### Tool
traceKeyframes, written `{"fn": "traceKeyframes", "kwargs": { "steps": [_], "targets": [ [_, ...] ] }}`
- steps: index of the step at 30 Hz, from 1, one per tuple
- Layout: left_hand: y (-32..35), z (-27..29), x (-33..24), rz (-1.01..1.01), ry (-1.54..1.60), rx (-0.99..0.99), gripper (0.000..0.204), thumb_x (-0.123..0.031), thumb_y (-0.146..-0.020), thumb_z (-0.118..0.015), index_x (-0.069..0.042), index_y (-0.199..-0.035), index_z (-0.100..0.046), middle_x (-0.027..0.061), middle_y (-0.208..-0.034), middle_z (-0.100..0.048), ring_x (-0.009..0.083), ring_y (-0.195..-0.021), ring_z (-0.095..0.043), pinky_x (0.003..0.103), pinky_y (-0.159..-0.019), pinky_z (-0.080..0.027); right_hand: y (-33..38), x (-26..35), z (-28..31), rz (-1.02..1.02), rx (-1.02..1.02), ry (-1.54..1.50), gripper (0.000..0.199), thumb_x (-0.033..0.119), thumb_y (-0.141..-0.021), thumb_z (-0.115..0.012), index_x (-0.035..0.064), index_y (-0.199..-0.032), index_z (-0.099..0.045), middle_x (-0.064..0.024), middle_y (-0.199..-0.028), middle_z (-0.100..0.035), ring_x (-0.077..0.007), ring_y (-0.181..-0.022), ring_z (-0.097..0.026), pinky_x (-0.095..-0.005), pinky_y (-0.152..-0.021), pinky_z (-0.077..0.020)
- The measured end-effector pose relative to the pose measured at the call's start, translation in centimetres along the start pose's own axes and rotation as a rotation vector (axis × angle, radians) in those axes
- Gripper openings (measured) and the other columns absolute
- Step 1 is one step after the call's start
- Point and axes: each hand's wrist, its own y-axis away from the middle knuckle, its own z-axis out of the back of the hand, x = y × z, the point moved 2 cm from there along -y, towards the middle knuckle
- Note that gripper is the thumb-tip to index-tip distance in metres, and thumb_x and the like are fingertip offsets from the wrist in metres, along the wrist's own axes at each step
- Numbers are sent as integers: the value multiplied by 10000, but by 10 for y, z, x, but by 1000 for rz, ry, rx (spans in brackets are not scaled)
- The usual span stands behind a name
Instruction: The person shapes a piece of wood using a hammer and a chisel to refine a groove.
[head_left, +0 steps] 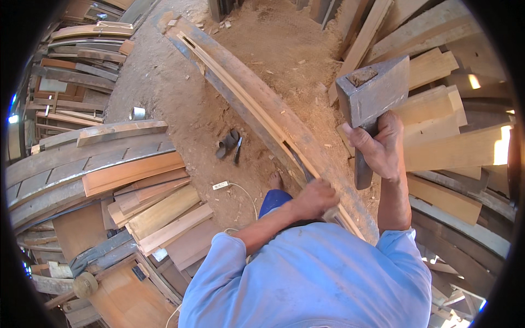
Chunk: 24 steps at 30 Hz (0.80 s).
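Observation:
My left hand (317, 198) is closed around a chisel (304, 168), whose blade slants down to a dark slot in a long, pale wooden strip (254, 112). Most of the chisel's handle is hidden by my fingers. The strip lies along a long, worn plank bench (284, 117) and has another slot near its far end. On the right, my right hand (380, 143) grips the handle of a wooden mallet (380, 97). The mallet's big, dark, blocky head is raised above the bench, apart from the chisel.
Stacked boards (437, 112) crowd the right side, near the mallet. More timber (136, 172) is piled on the left. On the dusty floor lie a sandal (227, 143), a white power socket (220, 186) with a cord, and a metal cup (138, 113).

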Motion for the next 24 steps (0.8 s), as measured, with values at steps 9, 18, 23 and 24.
{"fn": "traceKeyframes", "kwargs": {
  "steps": [9,18,23,24],
  "targets": [
    [-11,122,59,494,388,-760,170,-62,-843,-769,-64,-959,-645,36,-886,-688,139,-812,-659,309,-715,-525,2,24,-9,187,6,18,170,126,-873,-742,-9,-960,-684,-69,-822,-685,-153,-715,-638,-307,-651,-506],
    [-24,117,59,431,268,-719,320,-4,-746,-767,-24,-1057,-693,109,-987,-738,193,-922,-713,321,-806,-551,-3,-4,-25,173,327,751,152,94,-783,-718,-24,-868,-676,-209,-857,-683,-427,-826,-660,-486,-730,-530],
    [-28,30,9,69,-13,31,224,-116,-661,-753,-129,-838,-617,62,-786,-616,310,-781,-625,447,-694,-477,9,-7,-11,233,74,246,209,46,-767,-707,-38,-958,-704,-216,-877,-697,-388,-819,-682,-414,-749,-531],
    [-20,2,1,-22,-28,-30,233,-148,-653,-755,-135,-829,-602,58,-783,-597,311,-780,-612,454,-688,-463,12,-4,-9,160,86,231,222,44,-764,-705,-40,-970,-705,-215,-888,-698,-368,-815,-681,-403,-750,-529]
  ]
}}
